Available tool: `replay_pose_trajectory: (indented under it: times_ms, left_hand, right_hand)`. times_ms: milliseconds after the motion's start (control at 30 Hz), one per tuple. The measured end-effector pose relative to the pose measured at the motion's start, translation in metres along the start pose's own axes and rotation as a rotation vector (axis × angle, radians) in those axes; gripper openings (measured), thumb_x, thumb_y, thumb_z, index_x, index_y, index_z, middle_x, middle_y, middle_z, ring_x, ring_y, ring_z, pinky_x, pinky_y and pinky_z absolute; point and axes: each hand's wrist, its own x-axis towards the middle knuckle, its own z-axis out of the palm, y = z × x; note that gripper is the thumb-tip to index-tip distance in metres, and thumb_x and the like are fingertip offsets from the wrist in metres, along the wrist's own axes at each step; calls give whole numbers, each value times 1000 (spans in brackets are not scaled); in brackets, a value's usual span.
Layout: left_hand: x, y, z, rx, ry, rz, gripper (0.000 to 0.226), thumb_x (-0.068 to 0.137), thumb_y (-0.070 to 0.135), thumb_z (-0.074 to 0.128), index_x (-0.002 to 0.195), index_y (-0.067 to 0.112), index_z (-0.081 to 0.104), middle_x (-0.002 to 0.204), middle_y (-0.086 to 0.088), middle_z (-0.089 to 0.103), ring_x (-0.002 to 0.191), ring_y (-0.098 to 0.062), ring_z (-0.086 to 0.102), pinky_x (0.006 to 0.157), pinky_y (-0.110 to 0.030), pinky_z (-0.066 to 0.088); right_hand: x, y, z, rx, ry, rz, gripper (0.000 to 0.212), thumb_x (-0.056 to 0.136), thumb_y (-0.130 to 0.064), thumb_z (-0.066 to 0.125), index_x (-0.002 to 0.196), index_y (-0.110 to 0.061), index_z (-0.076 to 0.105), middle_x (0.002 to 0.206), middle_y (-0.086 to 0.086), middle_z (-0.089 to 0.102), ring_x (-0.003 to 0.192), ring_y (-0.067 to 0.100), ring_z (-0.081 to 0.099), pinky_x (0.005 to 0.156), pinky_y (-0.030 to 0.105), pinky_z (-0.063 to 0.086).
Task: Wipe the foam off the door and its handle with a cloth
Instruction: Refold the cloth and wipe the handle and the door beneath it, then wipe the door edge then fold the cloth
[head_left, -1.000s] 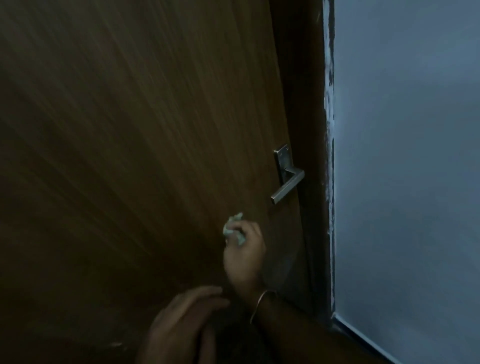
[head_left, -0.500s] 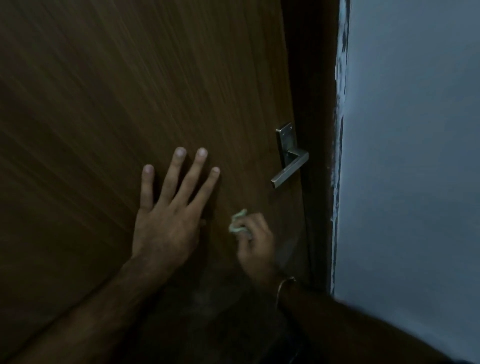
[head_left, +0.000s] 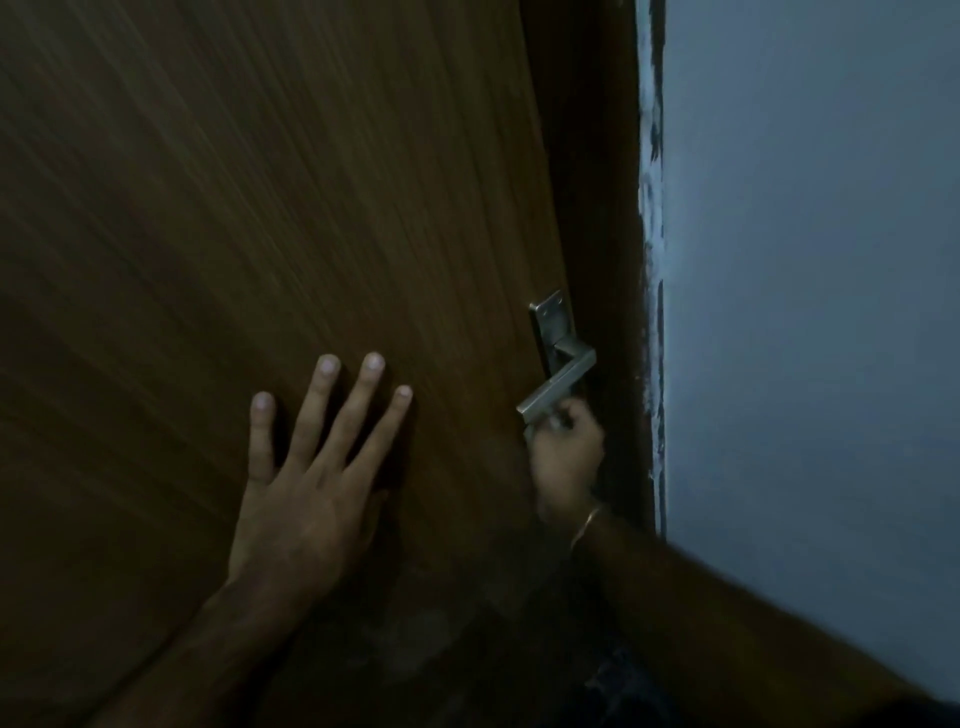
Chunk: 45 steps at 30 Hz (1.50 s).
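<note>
Door: dark brown wood grain, no foam discernible in dim light. Handle: silver metal lever on rectangular backplate near door's right edge, slanting down-left. Cloth: barely visible, bunched under lever's end.

A pale blue-grey wall is filling the right of the frame, with a dark door frame and chipped paint edge running vertically beside it.
</note>
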Motion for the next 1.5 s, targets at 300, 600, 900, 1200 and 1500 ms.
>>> replay_pose_trajectory:
  times_ms: [300, 600, 900, 1200, 1500]
  left_hand:
    - [-38, 42, -70, -1161, -236, -645, 24, 89, 42, 62, 112, 48, 59, 128, 17, 60, 123, -12, 54, 98, -33, 47]
    - [-74, 95, -112, -2195, -291, -872, 51, 60, 24, 89, 109, 21, 74, 111, -9, 75, 102, -28, 72, 78, -38, 59]
    - [-78, 103, -157, -2141, -319, -755, 39, 58, 18, 86, 93, 9, 71, 102, -13, 74, 97, -30, 72, 76, -41, 60]
    - [-75, 104, -167, -2072, -336, -550, 37, 69, 32, 88, 100, 21, 72, 107, -10, 74, 95, -26, 72, 75, -35, 58]
    - [-47, 91, -170, -1874, -150, -572, 15, 74, 31, 79, 88, 26, 74, 97, -4, 76, 89, -21, 74, 69, -32, 59]
  right_hand:
    - [-101, -50, -68, -150, -622, -192, 29, 84, -9, 72, 93, -37, 66, 103, -16, 67, 102, 3, 64, 78, 19, 56]
    - [-145, -135, -141, -209, -932, -179, 12, 84, -20, 75, 90, -28, 68, 86, 4, 74, 79, 18, 74, 63, 23, 56]
    - [-164, -149, -187, 128, -718, 95, 15, 69, -12, 73, 83, -17, 72, 87, 20, 72, 76, 32, 70, 64, 38, 59]
    - [-157, -188, -203, 119, -646, -68, 30, 74, -9, 75, 101, -12, 64, 86, 17, 74, 72, 25, 72, 55, 28, 54]
    - [-132, -219, -175, -76, -1104, 123, 42, 74, -20, 84, 112, -20, 67, 111, 13, 71, 103, 29, 70, 79, 37, 60]
